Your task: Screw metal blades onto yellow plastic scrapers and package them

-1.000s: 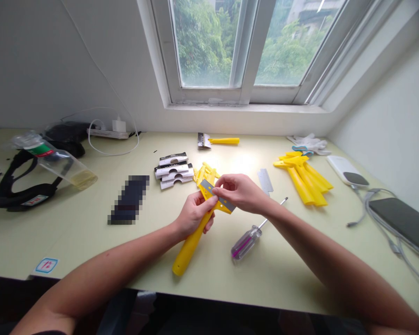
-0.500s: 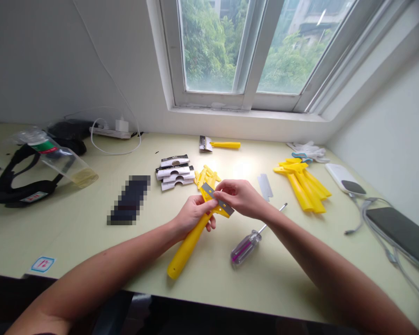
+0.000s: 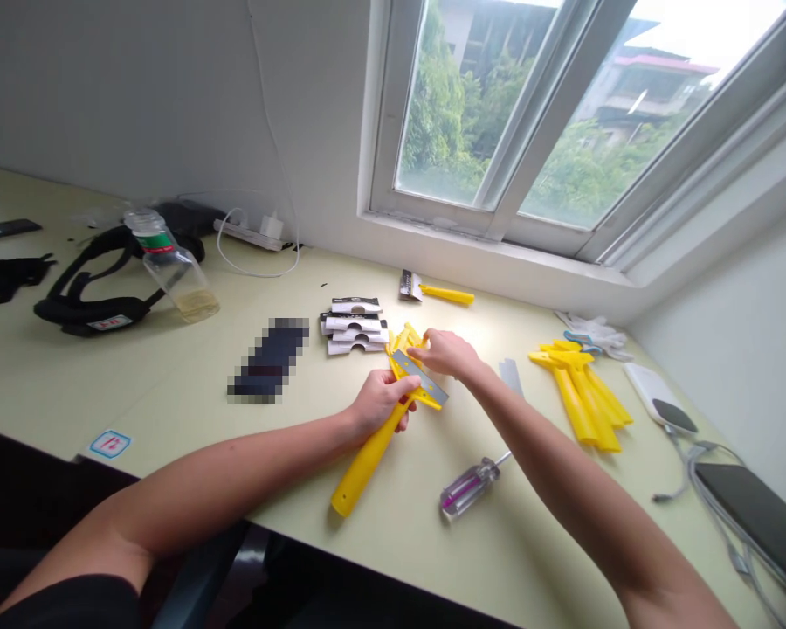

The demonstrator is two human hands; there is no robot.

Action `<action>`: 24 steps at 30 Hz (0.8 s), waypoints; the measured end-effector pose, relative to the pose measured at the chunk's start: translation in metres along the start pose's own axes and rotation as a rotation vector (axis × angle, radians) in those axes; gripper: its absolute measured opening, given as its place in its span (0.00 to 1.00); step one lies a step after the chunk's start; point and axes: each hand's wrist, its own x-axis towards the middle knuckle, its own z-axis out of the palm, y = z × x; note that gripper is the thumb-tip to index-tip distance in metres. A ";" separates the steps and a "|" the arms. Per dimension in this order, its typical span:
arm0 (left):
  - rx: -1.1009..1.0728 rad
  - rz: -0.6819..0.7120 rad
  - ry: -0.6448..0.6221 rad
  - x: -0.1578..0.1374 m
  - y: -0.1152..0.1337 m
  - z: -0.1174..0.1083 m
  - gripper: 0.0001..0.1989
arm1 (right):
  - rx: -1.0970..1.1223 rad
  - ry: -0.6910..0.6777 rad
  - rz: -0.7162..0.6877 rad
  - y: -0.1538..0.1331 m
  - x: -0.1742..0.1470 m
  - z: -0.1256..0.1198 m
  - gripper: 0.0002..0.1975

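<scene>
My left hand [image 3: 381, 404] is closed around the neck of a yellow scraper [image 3: 367, 463], its handle slanting down toward the table's front edge. A grey metal blade [image 3: 425, 382] with holes lies across the scraper's head, and my left thumb presses on it. Just beyond, my right hand [image 3: 451, 354] reaches into a small pile of yellow plastic pieces [image 3: 409, 335]. Its thumb and finger close around one piece there, partly hidden by the hand. A screwdriver [image 3: 470, 491] with a clear and purple handle lies below my right forearm, which covers its tip.
Cardboard sleeves [image 3: 355, 325] are stacked behind my left hand, near a packaged scraper [image 3: 446, 294]. Several yellow handles [image 3: 582, 393] lie right, beside white gloves [image 3: 599, 335]. A loose blade [image 3: 511, 377] rests behind my right forearm. A bottle [image 3: 180, 279] leans on a black headset strap [image 3: 92, 306].
My right hand has left the blade and moved away from me to the small yellow pieces. My left hand keeps the scraper and blade. The camera view has turned left and tilted.
</scene>
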 end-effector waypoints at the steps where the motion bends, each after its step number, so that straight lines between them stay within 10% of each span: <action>1: -0.007 -0.006 0.002 0.000 0.000 0.000 0.18 | -0.004 -0.007 0.015 -0.001 0.002 0.001 0.27; 13: -0.035 -0.044 0.002 -0.002 0.003 0.001 0.18 | 0.275 0.018 -0.081 0.026 -0.004 -0.015 0.23; 24: 0.033 -0.070 -0.067 0.000 0.004 -0.002 0.18 | 0.708 0.096 -0.237 0.069 -0.078 -0.066 0.22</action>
